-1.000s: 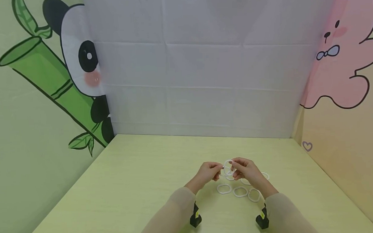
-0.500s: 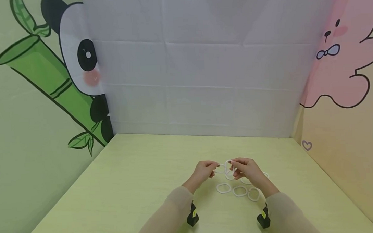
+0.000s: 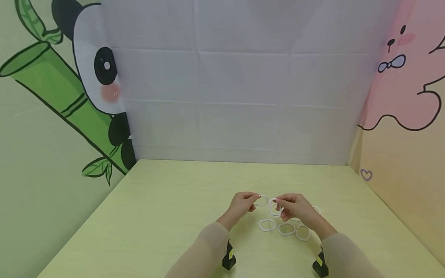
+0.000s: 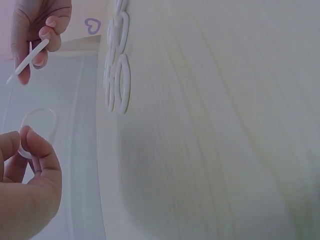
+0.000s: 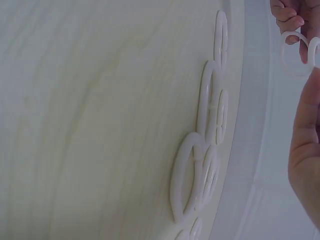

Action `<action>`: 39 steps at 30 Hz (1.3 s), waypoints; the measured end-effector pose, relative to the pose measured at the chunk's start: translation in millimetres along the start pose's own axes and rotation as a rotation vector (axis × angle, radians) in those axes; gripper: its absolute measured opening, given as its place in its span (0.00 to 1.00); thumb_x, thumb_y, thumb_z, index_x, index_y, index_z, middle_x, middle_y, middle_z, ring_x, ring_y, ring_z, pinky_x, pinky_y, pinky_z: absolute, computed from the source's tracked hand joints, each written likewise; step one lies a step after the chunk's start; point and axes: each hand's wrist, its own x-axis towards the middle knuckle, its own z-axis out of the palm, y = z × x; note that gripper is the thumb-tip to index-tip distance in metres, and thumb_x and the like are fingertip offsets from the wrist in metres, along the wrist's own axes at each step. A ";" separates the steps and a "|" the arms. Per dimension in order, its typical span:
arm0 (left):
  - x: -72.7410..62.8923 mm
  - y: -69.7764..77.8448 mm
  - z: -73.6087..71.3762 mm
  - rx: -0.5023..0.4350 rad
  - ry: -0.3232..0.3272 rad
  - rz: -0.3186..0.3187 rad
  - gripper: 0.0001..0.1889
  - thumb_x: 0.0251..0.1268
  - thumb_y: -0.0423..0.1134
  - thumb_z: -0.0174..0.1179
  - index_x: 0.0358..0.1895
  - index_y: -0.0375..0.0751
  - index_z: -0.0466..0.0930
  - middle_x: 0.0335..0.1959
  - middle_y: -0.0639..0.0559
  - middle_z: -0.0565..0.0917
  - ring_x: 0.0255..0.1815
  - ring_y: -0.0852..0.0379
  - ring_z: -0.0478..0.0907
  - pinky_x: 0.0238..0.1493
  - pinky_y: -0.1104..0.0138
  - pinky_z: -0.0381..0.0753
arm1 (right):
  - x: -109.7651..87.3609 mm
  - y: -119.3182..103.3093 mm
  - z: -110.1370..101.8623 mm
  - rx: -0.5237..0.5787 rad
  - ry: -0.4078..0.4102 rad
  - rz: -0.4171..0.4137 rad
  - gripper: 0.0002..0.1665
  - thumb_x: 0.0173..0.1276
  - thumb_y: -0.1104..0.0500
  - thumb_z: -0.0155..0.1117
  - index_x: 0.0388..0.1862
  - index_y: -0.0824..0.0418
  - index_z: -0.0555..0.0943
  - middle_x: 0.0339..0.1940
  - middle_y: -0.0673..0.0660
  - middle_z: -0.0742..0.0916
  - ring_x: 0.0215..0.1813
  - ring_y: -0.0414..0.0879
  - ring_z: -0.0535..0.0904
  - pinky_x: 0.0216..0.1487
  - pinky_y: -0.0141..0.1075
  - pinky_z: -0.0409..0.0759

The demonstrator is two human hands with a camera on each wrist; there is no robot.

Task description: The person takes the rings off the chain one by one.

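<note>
My left hand (image 3: 243, 205) pinches a thin white oval ring (image 4: 55, 122) between thumb and forefinger, held above the table. To its right, my right hand (image 3: 295, 207) pinches a second white ring (image 4: 26, 62) by its edge, held upright. A small gap shows between the two held rings in the head view. Below and nearer to me, more white oval rings (image 3: 267, 230) lie flat on the table; some show a small slit in the loop (image 5: 176, 185). Others lie partly hidden behind my right hand.
The pale wooden table (image 3: 174, 222) meets a white cloth backdrop (image 3: 242, 81) at its far edge. A panda-print panel (image 3: 53, 132) stands at left, a pink bear-print panel (image 3: 414, 148) at right. Black wrist cameras (image 3: 229, 261) hang below both sleeves.
The hands were close together with their rings overlapping. My left hand has drawn left, and my right hand has shifted slightly lower and right. The two held rings now show apart.
</note>
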 end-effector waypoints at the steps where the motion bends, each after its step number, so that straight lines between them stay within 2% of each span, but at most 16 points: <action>1: 0.2 -0.4 0.0 0.000 -0.001 0.001 0.13 0.67 0.39 0.55 0.45 0.32 0.81 0.32 0.49 0.79 0.22 0.62 0.72 0.30 0.70 0.78 | -0.9 0.2 0.1 -0.005 -0.004 0.001 0.26 0.67 0.54 0.59 0.50 0.78 0.74 0.29 0.56 0.81 0.23 0.42 0.76 0.28 0.36 0.80; 8: 1.1 -2.1 -0.2 -0.020 -0.008 0.000 0.14 0.68 0.38 0.53 0.48 0.30 0.79 0.34 0.49 0.80 0.22 0.62 0.73 0.31 0.68 0.79 | -3.6 4.8 -0.9 -0.025 -0.021 0.017 0.26 0.66 0.53 0.60 0.49 0.77 0.75 0.31 0.60 0.81 0.23 0.43 0.76 0.28 0.36 0.80; 17: -0.8 0.4 -0.5 -0.052 -0.013 -0.007 0.14 0.69 0.36 0.52 0.48 0.30 0.78 0.43 0.38 0.80 0.22 0.63 0.74 0.30 0.69 0.79 | -7.1 11.2 -1.9 -0.032 -0.057 0.028 0.25 0.67 0.54 0.59 0.49 0.77 0.75 0.30 0.58 0.81 0.23 0.43 0.76 0.27 0.35 0.79; 26: -1.5 -0.6 0.4 -0.052 -0.002 -0.004 0.14 0.69 0.36 0.51 0.48 0.29 0.78 0.43 0.44 0.81 0.20 0.63 0.73 0.28 0.70 0.79 | -10.1 16.5 -2.2 -0.043 -0.110 0.014 0.21 0.68 0.58 0.57 0.48 0.77 0.74 0.31 0.62 0.81 0.25 0.43 0.77 0.27 0.35 0.80; 30: -0.2 -2.6 1.4 -0.047 -0.001 -0.001 0.14 0.69 0.36 0.51 0.49 0.29 0.78 0.44 0.43 0.80 0.21 0.63 0.74 0.28 0.70 0.79 | -11.0 18.4 -1.6 -0.066 -0.136 0.007 0.21 0.68 0.58 0.57 0.48 0.77 0.75 0.31 0.63 0.82 0.25 0.43 0.77 0.27 0.36 0.80; 39: 0.9 -2.8 1.8 -0.046 0.001 -0.005 0.13 0.69 0.36 0.51 0.48 0.29 0.78 0.42 0.42 0.81 0.20 0.64 0.73 0.28 0.71 0.78 | -13.5 21.9 -1.1 -0.089 -0.249 0.023 0.18 0.70 0.59 0.54 0.46 0.75 0.77 0.30 0.64 0.82 0.24 0.44 0.77 0.27 0.38 0.80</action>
